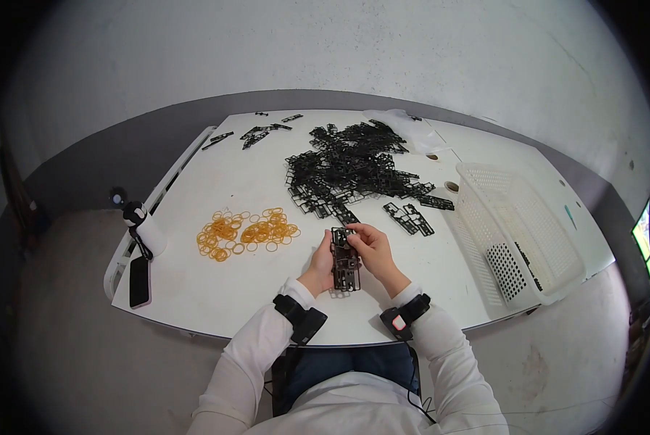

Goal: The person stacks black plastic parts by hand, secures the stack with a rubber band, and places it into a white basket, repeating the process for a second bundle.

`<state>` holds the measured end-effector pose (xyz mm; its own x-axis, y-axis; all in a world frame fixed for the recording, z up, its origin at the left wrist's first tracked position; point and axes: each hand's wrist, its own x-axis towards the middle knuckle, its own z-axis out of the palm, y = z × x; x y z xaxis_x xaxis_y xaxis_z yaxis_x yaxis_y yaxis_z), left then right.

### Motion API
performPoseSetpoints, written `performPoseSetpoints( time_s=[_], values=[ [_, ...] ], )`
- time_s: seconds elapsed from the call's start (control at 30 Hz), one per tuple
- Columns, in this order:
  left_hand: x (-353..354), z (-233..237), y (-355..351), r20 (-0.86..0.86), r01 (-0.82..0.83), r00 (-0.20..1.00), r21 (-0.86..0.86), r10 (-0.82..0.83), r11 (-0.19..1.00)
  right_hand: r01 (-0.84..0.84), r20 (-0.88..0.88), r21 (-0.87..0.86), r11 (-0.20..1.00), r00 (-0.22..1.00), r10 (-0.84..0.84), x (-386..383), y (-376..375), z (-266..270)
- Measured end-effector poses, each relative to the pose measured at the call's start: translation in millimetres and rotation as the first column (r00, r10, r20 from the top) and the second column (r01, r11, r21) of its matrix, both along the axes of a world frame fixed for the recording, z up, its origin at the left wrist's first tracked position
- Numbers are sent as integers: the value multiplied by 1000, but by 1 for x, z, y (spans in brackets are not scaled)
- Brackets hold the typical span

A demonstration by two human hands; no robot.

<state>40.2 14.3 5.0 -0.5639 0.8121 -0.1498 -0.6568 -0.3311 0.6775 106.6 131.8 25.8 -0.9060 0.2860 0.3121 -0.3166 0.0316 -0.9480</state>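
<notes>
Close to the table's front, my left hand [321,264] grips a stack of black plastic frames [346,270] along its left side. My right hand [372,250] closes on the upper right of the same stack, with thumb and fingers at its top end. The stack is upright in view, a bit above the white tabletop. Beyond the hands spreads a big heap of black plastic frames [354,167]. A few loose frames [410,217] lie right of the hands. To the left is a pile of yellow rubber bands [245,232].
A white perforated basket [477,217] stands at the right, with black pieces inside. On the left edge are a white bottle [145,228] and a phone [140,281]. A clear plastic bag [412,130] and a tape roll [452,186] lie behind the heap's right side.
</notes>
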Motion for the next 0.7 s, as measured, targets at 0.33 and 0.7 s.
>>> performPoseSetpoints(
  time_s=[0.33, 0.7],
  values=[
    [11, 12, -2, -22, -35, 999, -2, 34, 999, 111, -87, 72, 991, 991, -105, -5, -2, -9],
    [-7, 6, -4, 159, -329, 937, 90, 312, 940, 88, 28, -539, 838, 996, -87, 3, 6, 9]
  ],
)
